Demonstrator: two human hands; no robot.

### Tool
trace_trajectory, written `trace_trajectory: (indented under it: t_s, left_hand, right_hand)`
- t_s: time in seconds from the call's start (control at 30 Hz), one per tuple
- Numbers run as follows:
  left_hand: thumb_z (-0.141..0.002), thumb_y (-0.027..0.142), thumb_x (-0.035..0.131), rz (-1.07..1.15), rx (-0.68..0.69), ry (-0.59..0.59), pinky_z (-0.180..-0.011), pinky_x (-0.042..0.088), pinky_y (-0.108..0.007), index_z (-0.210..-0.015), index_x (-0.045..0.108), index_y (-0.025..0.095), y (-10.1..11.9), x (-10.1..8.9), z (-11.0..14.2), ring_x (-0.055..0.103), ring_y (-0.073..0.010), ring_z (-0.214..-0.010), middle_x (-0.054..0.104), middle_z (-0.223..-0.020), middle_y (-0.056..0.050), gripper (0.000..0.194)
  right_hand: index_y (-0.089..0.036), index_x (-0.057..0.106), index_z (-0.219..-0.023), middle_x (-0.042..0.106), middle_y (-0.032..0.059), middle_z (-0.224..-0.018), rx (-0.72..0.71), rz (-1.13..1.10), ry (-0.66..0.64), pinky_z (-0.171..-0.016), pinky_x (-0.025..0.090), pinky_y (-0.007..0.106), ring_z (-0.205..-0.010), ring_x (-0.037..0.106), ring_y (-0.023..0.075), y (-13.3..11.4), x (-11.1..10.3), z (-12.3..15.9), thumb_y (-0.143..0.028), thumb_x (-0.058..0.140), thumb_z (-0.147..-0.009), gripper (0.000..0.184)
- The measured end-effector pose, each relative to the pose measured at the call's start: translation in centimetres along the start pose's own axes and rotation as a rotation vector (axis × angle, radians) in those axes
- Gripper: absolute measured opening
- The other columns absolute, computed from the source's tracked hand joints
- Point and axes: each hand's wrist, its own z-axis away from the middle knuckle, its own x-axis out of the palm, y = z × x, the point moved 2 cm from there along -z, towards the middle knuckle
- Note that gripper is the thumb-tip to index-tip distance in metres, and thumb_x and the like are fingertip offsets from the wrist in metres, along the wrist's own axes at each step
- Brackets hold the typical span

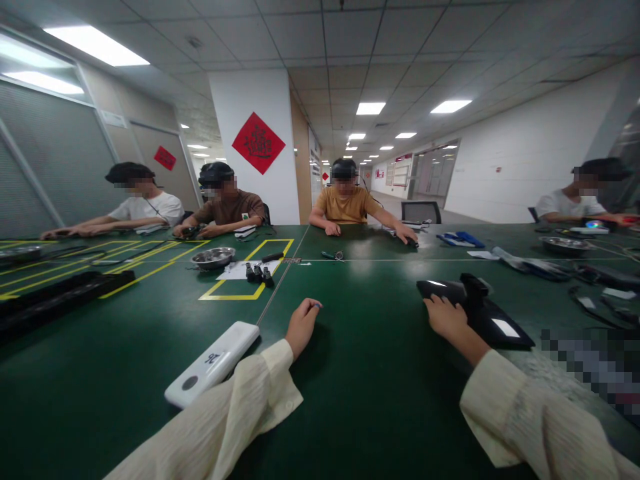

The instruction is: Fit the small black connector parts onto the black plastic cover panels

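My left hand is closed above the green table, its fingers pressed together. A tiny bluish spot shows at the fingertips, too small to name. Beside my left sleeve lies a white, rounded, oblong device marked "26", with a dark round spot at its near end. My right hand rests with its fingers laid over the left edge of a black, glossy flat panel. A black block-like piece sticks up from that panel. The underside of my right hand is hidden.
On the green table stand a metal bowl and several small black cylinders on white paper. Pliers lie farther off. A long black strip is at left, cables at right. Several people sit around the table.
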Motion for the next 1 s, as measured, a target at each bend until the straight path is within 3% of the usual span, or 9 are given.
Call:
trace_trajectory:
  t_s: [0.17, 0.4, 0.57, 0.8, 1.0]
  left_hand:
    - [-0.073, 0.030, 0.049, -0.003, 0.020, -0.006, -0.069, 0.041, -0.027, -0.073, 0.061, 0.021, -0.1, 0.0, 0.0, 0.055, -0.0177, -0.073, 0.061, -0.071, 0.001, 0.014]
    - [-0.073, 0.029, 0.048, -0.011, 0.028, -0.025, -0.068, 0.040, -0.027, -0.073, 0.059, 0.021, 0.1, 0.0, 0.1, 0.054, -0.0173, -0.072, 0.059, -0.069, 0.001, 0.014]
    - [-0.074, 0.028, 0.048, -0.020, 0.022, -0.030, -0.069, 0.041, -0.027, -0.073, 0.059, 0.021, 0.4, 0.1, 0.3, 0.054, -0.0174, -0.072, 0.059, -0.070, 0.001, 0.013]
    - [-0.075, 0.029, 0.047, -0.035, 0.019, -0.053, -0.069, 0.041, -0.027, -0.075, 0.059, 0.020, 0.5, 0.0, 0.4, 0.054, -0.0174, -0.074, 0.059, -0.073, 0.001, 0.015]
    - [-0.077, 0.030, 0.045, -0.073, 0.040, -0.044, -0.071, 0.041, -0.027, -0.077, 0.059, 0.020, 0.2, 0.0, 0.3, 0.055, -0.0172, -0.076, 0.060, -0.074, 0.001, 0.017]
  right_hand:
    - [-0.020, 0.041, -0.139, 0.030, 0.0100, -0.150, 0.066, -0.031, 0.020, -0.103, 0.027, 0.059, -0.137, 0.027, 0.0293, 1.9, 0.4, -0.8, -0.010, 0.027, -0.088, 0.053]
    - [-0.017, 0.041, -0.139, 0.033, 0.0103, -0.149, 0.053, -0.039, 0.070, -0.105, 0.028, 0.050, -0.135, 0.031, 0.0282, 4.0, 1.0, -2.1, -0.006, 0.026, -0.087, 0.055]
    - [-0.019, 0.045, -0.137, 0.037, 0.0118, -0.146, -0.001, -0.031, 0.123, -0.105, 0.028, 0.051, -0.133, 0.034, 0.0283, 4.8, 1.7, -2.9, -0.005, 0.030, -0.085, 0.056]
    - [-0.015, 0.051, -0.133, 0.041, 0.0165, -0.142, -0.133, -0.018, 0.146, -0.108, 0.028, 0.042, -0.130, 0.040, 0.0283, 6.0, 2.5, -4.0, 0.004, 0.031, -0.079, 0.061]
    - [-0.016, 0.053, -0.131, 0.045, 0.0146, -0.140, -0.216, 0.000, 0.194, -0.107, 0.032, 0.042, -0.129, 0.043, 0.0283, 7.1, 3.5, -5.1, 0.005, 0.032, -0.077, 0.062]
